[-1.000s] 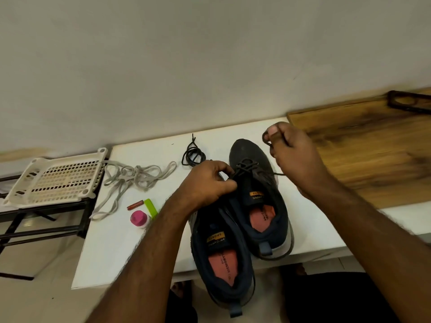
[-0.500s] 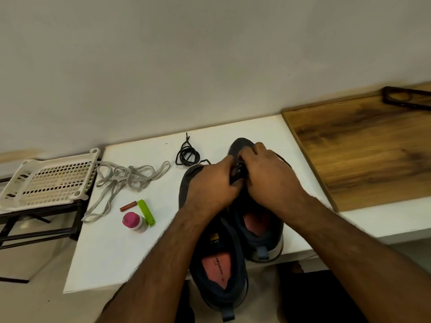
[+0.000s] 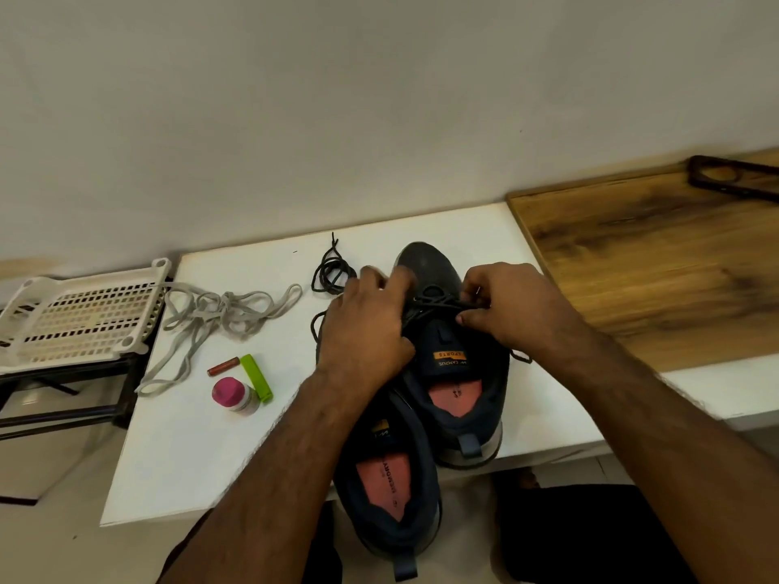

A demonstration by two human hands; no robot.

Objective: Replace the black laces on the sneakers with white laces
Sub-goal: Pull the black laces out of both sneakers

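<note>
- Head view: the far sneaker sits on the white table with its black lace partly threaded; the right hand pinches a strand, and the left hand curls round the upper, steadying it.
- The cord looks thin, round and limp, so I'd grip it near an eyelet.
- The white laces lie flat, soft and tangled, well apart to the left.
- The near sneaker overhangs the table edge.
</note>
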